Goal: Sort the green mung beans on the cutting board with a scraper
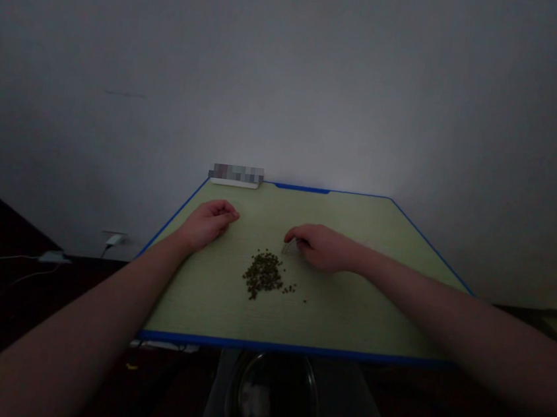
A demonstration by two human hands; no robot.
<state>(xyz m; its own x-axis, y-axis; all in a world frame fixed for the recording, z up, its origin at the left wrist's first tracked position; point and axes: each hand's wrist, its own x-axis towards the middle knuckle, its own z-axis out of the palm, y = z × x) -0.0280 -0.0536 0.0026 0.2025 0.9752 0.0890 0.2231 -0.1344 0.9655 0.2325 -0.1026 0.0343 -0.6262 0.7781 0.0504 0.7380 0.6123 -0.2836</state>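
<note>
A pile of small brown-green grains or seeds (264, 273) lies near the middle of the pale green table (357, 316), with a few stray ones to its right. Just right of the pile's upper edge, my right hand (319, 246) pinches a thin, pale, pronged thing (286, 246), its tip close to the table. It is too small and dim to tell its exact kind. My left hand (210, 222) rests on the table's left side, above and left of the pile. Its fingers are curled with thumb and fingertips together; anything inside them is hidden.
Blue edging (293, 349) runs round the table. A white box-like item (236, 176), partly blurred out, sits at the back left corner against the grey wall (292, 77). Below the front edge is a round, shiny dish (273, 400). A plug (114, 240) and cables are at left.
</note>
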